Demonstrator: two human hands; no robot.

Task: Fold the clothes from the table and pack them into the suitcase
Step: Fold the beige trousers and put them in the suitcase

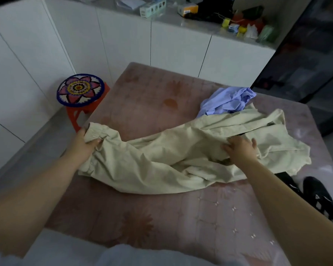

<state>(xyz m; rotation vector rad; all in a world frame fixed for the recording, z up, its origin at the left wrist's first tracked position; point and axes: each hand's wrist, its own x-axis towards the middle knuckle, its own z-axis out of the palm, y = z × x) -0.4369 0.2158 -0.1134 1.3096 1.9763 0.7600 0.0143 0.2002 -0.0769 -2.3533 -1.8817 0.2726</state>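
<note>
from the head camera, looking down: my left hand (pixel 85 143) is gripping the cream garment (pixel 161 160) by its gathered, elasticated end, thumb on top and fingers curled under the cloth, right at the left edge of the table (pixel 142 89). my right hand (pixel 240 148) is lying on the garment's middle with fingers spread and mostly straight, pressing the cloth down rather than grabbing it.

the garment is sprawling across the table between my hands, rumpled and twisted, and its far right part is bunching in loose flaps near the table's right side. so i'm judging this as the spreading-out stage, with no fold made in it yet.

a blue shirt (pixel 227 102) is sitting crumpled just behind the cream one, touching it, not folded either. something dark is peeking out from under the cream cloth at the right, and i can't tell what it is.

the suitcase isn't showing anywhere here, so nothing visible is packed. by my reckoning nearly all of the job is left. a flower-topped stool (pixel 80 91) is standing beside the table's left corner.
</note>
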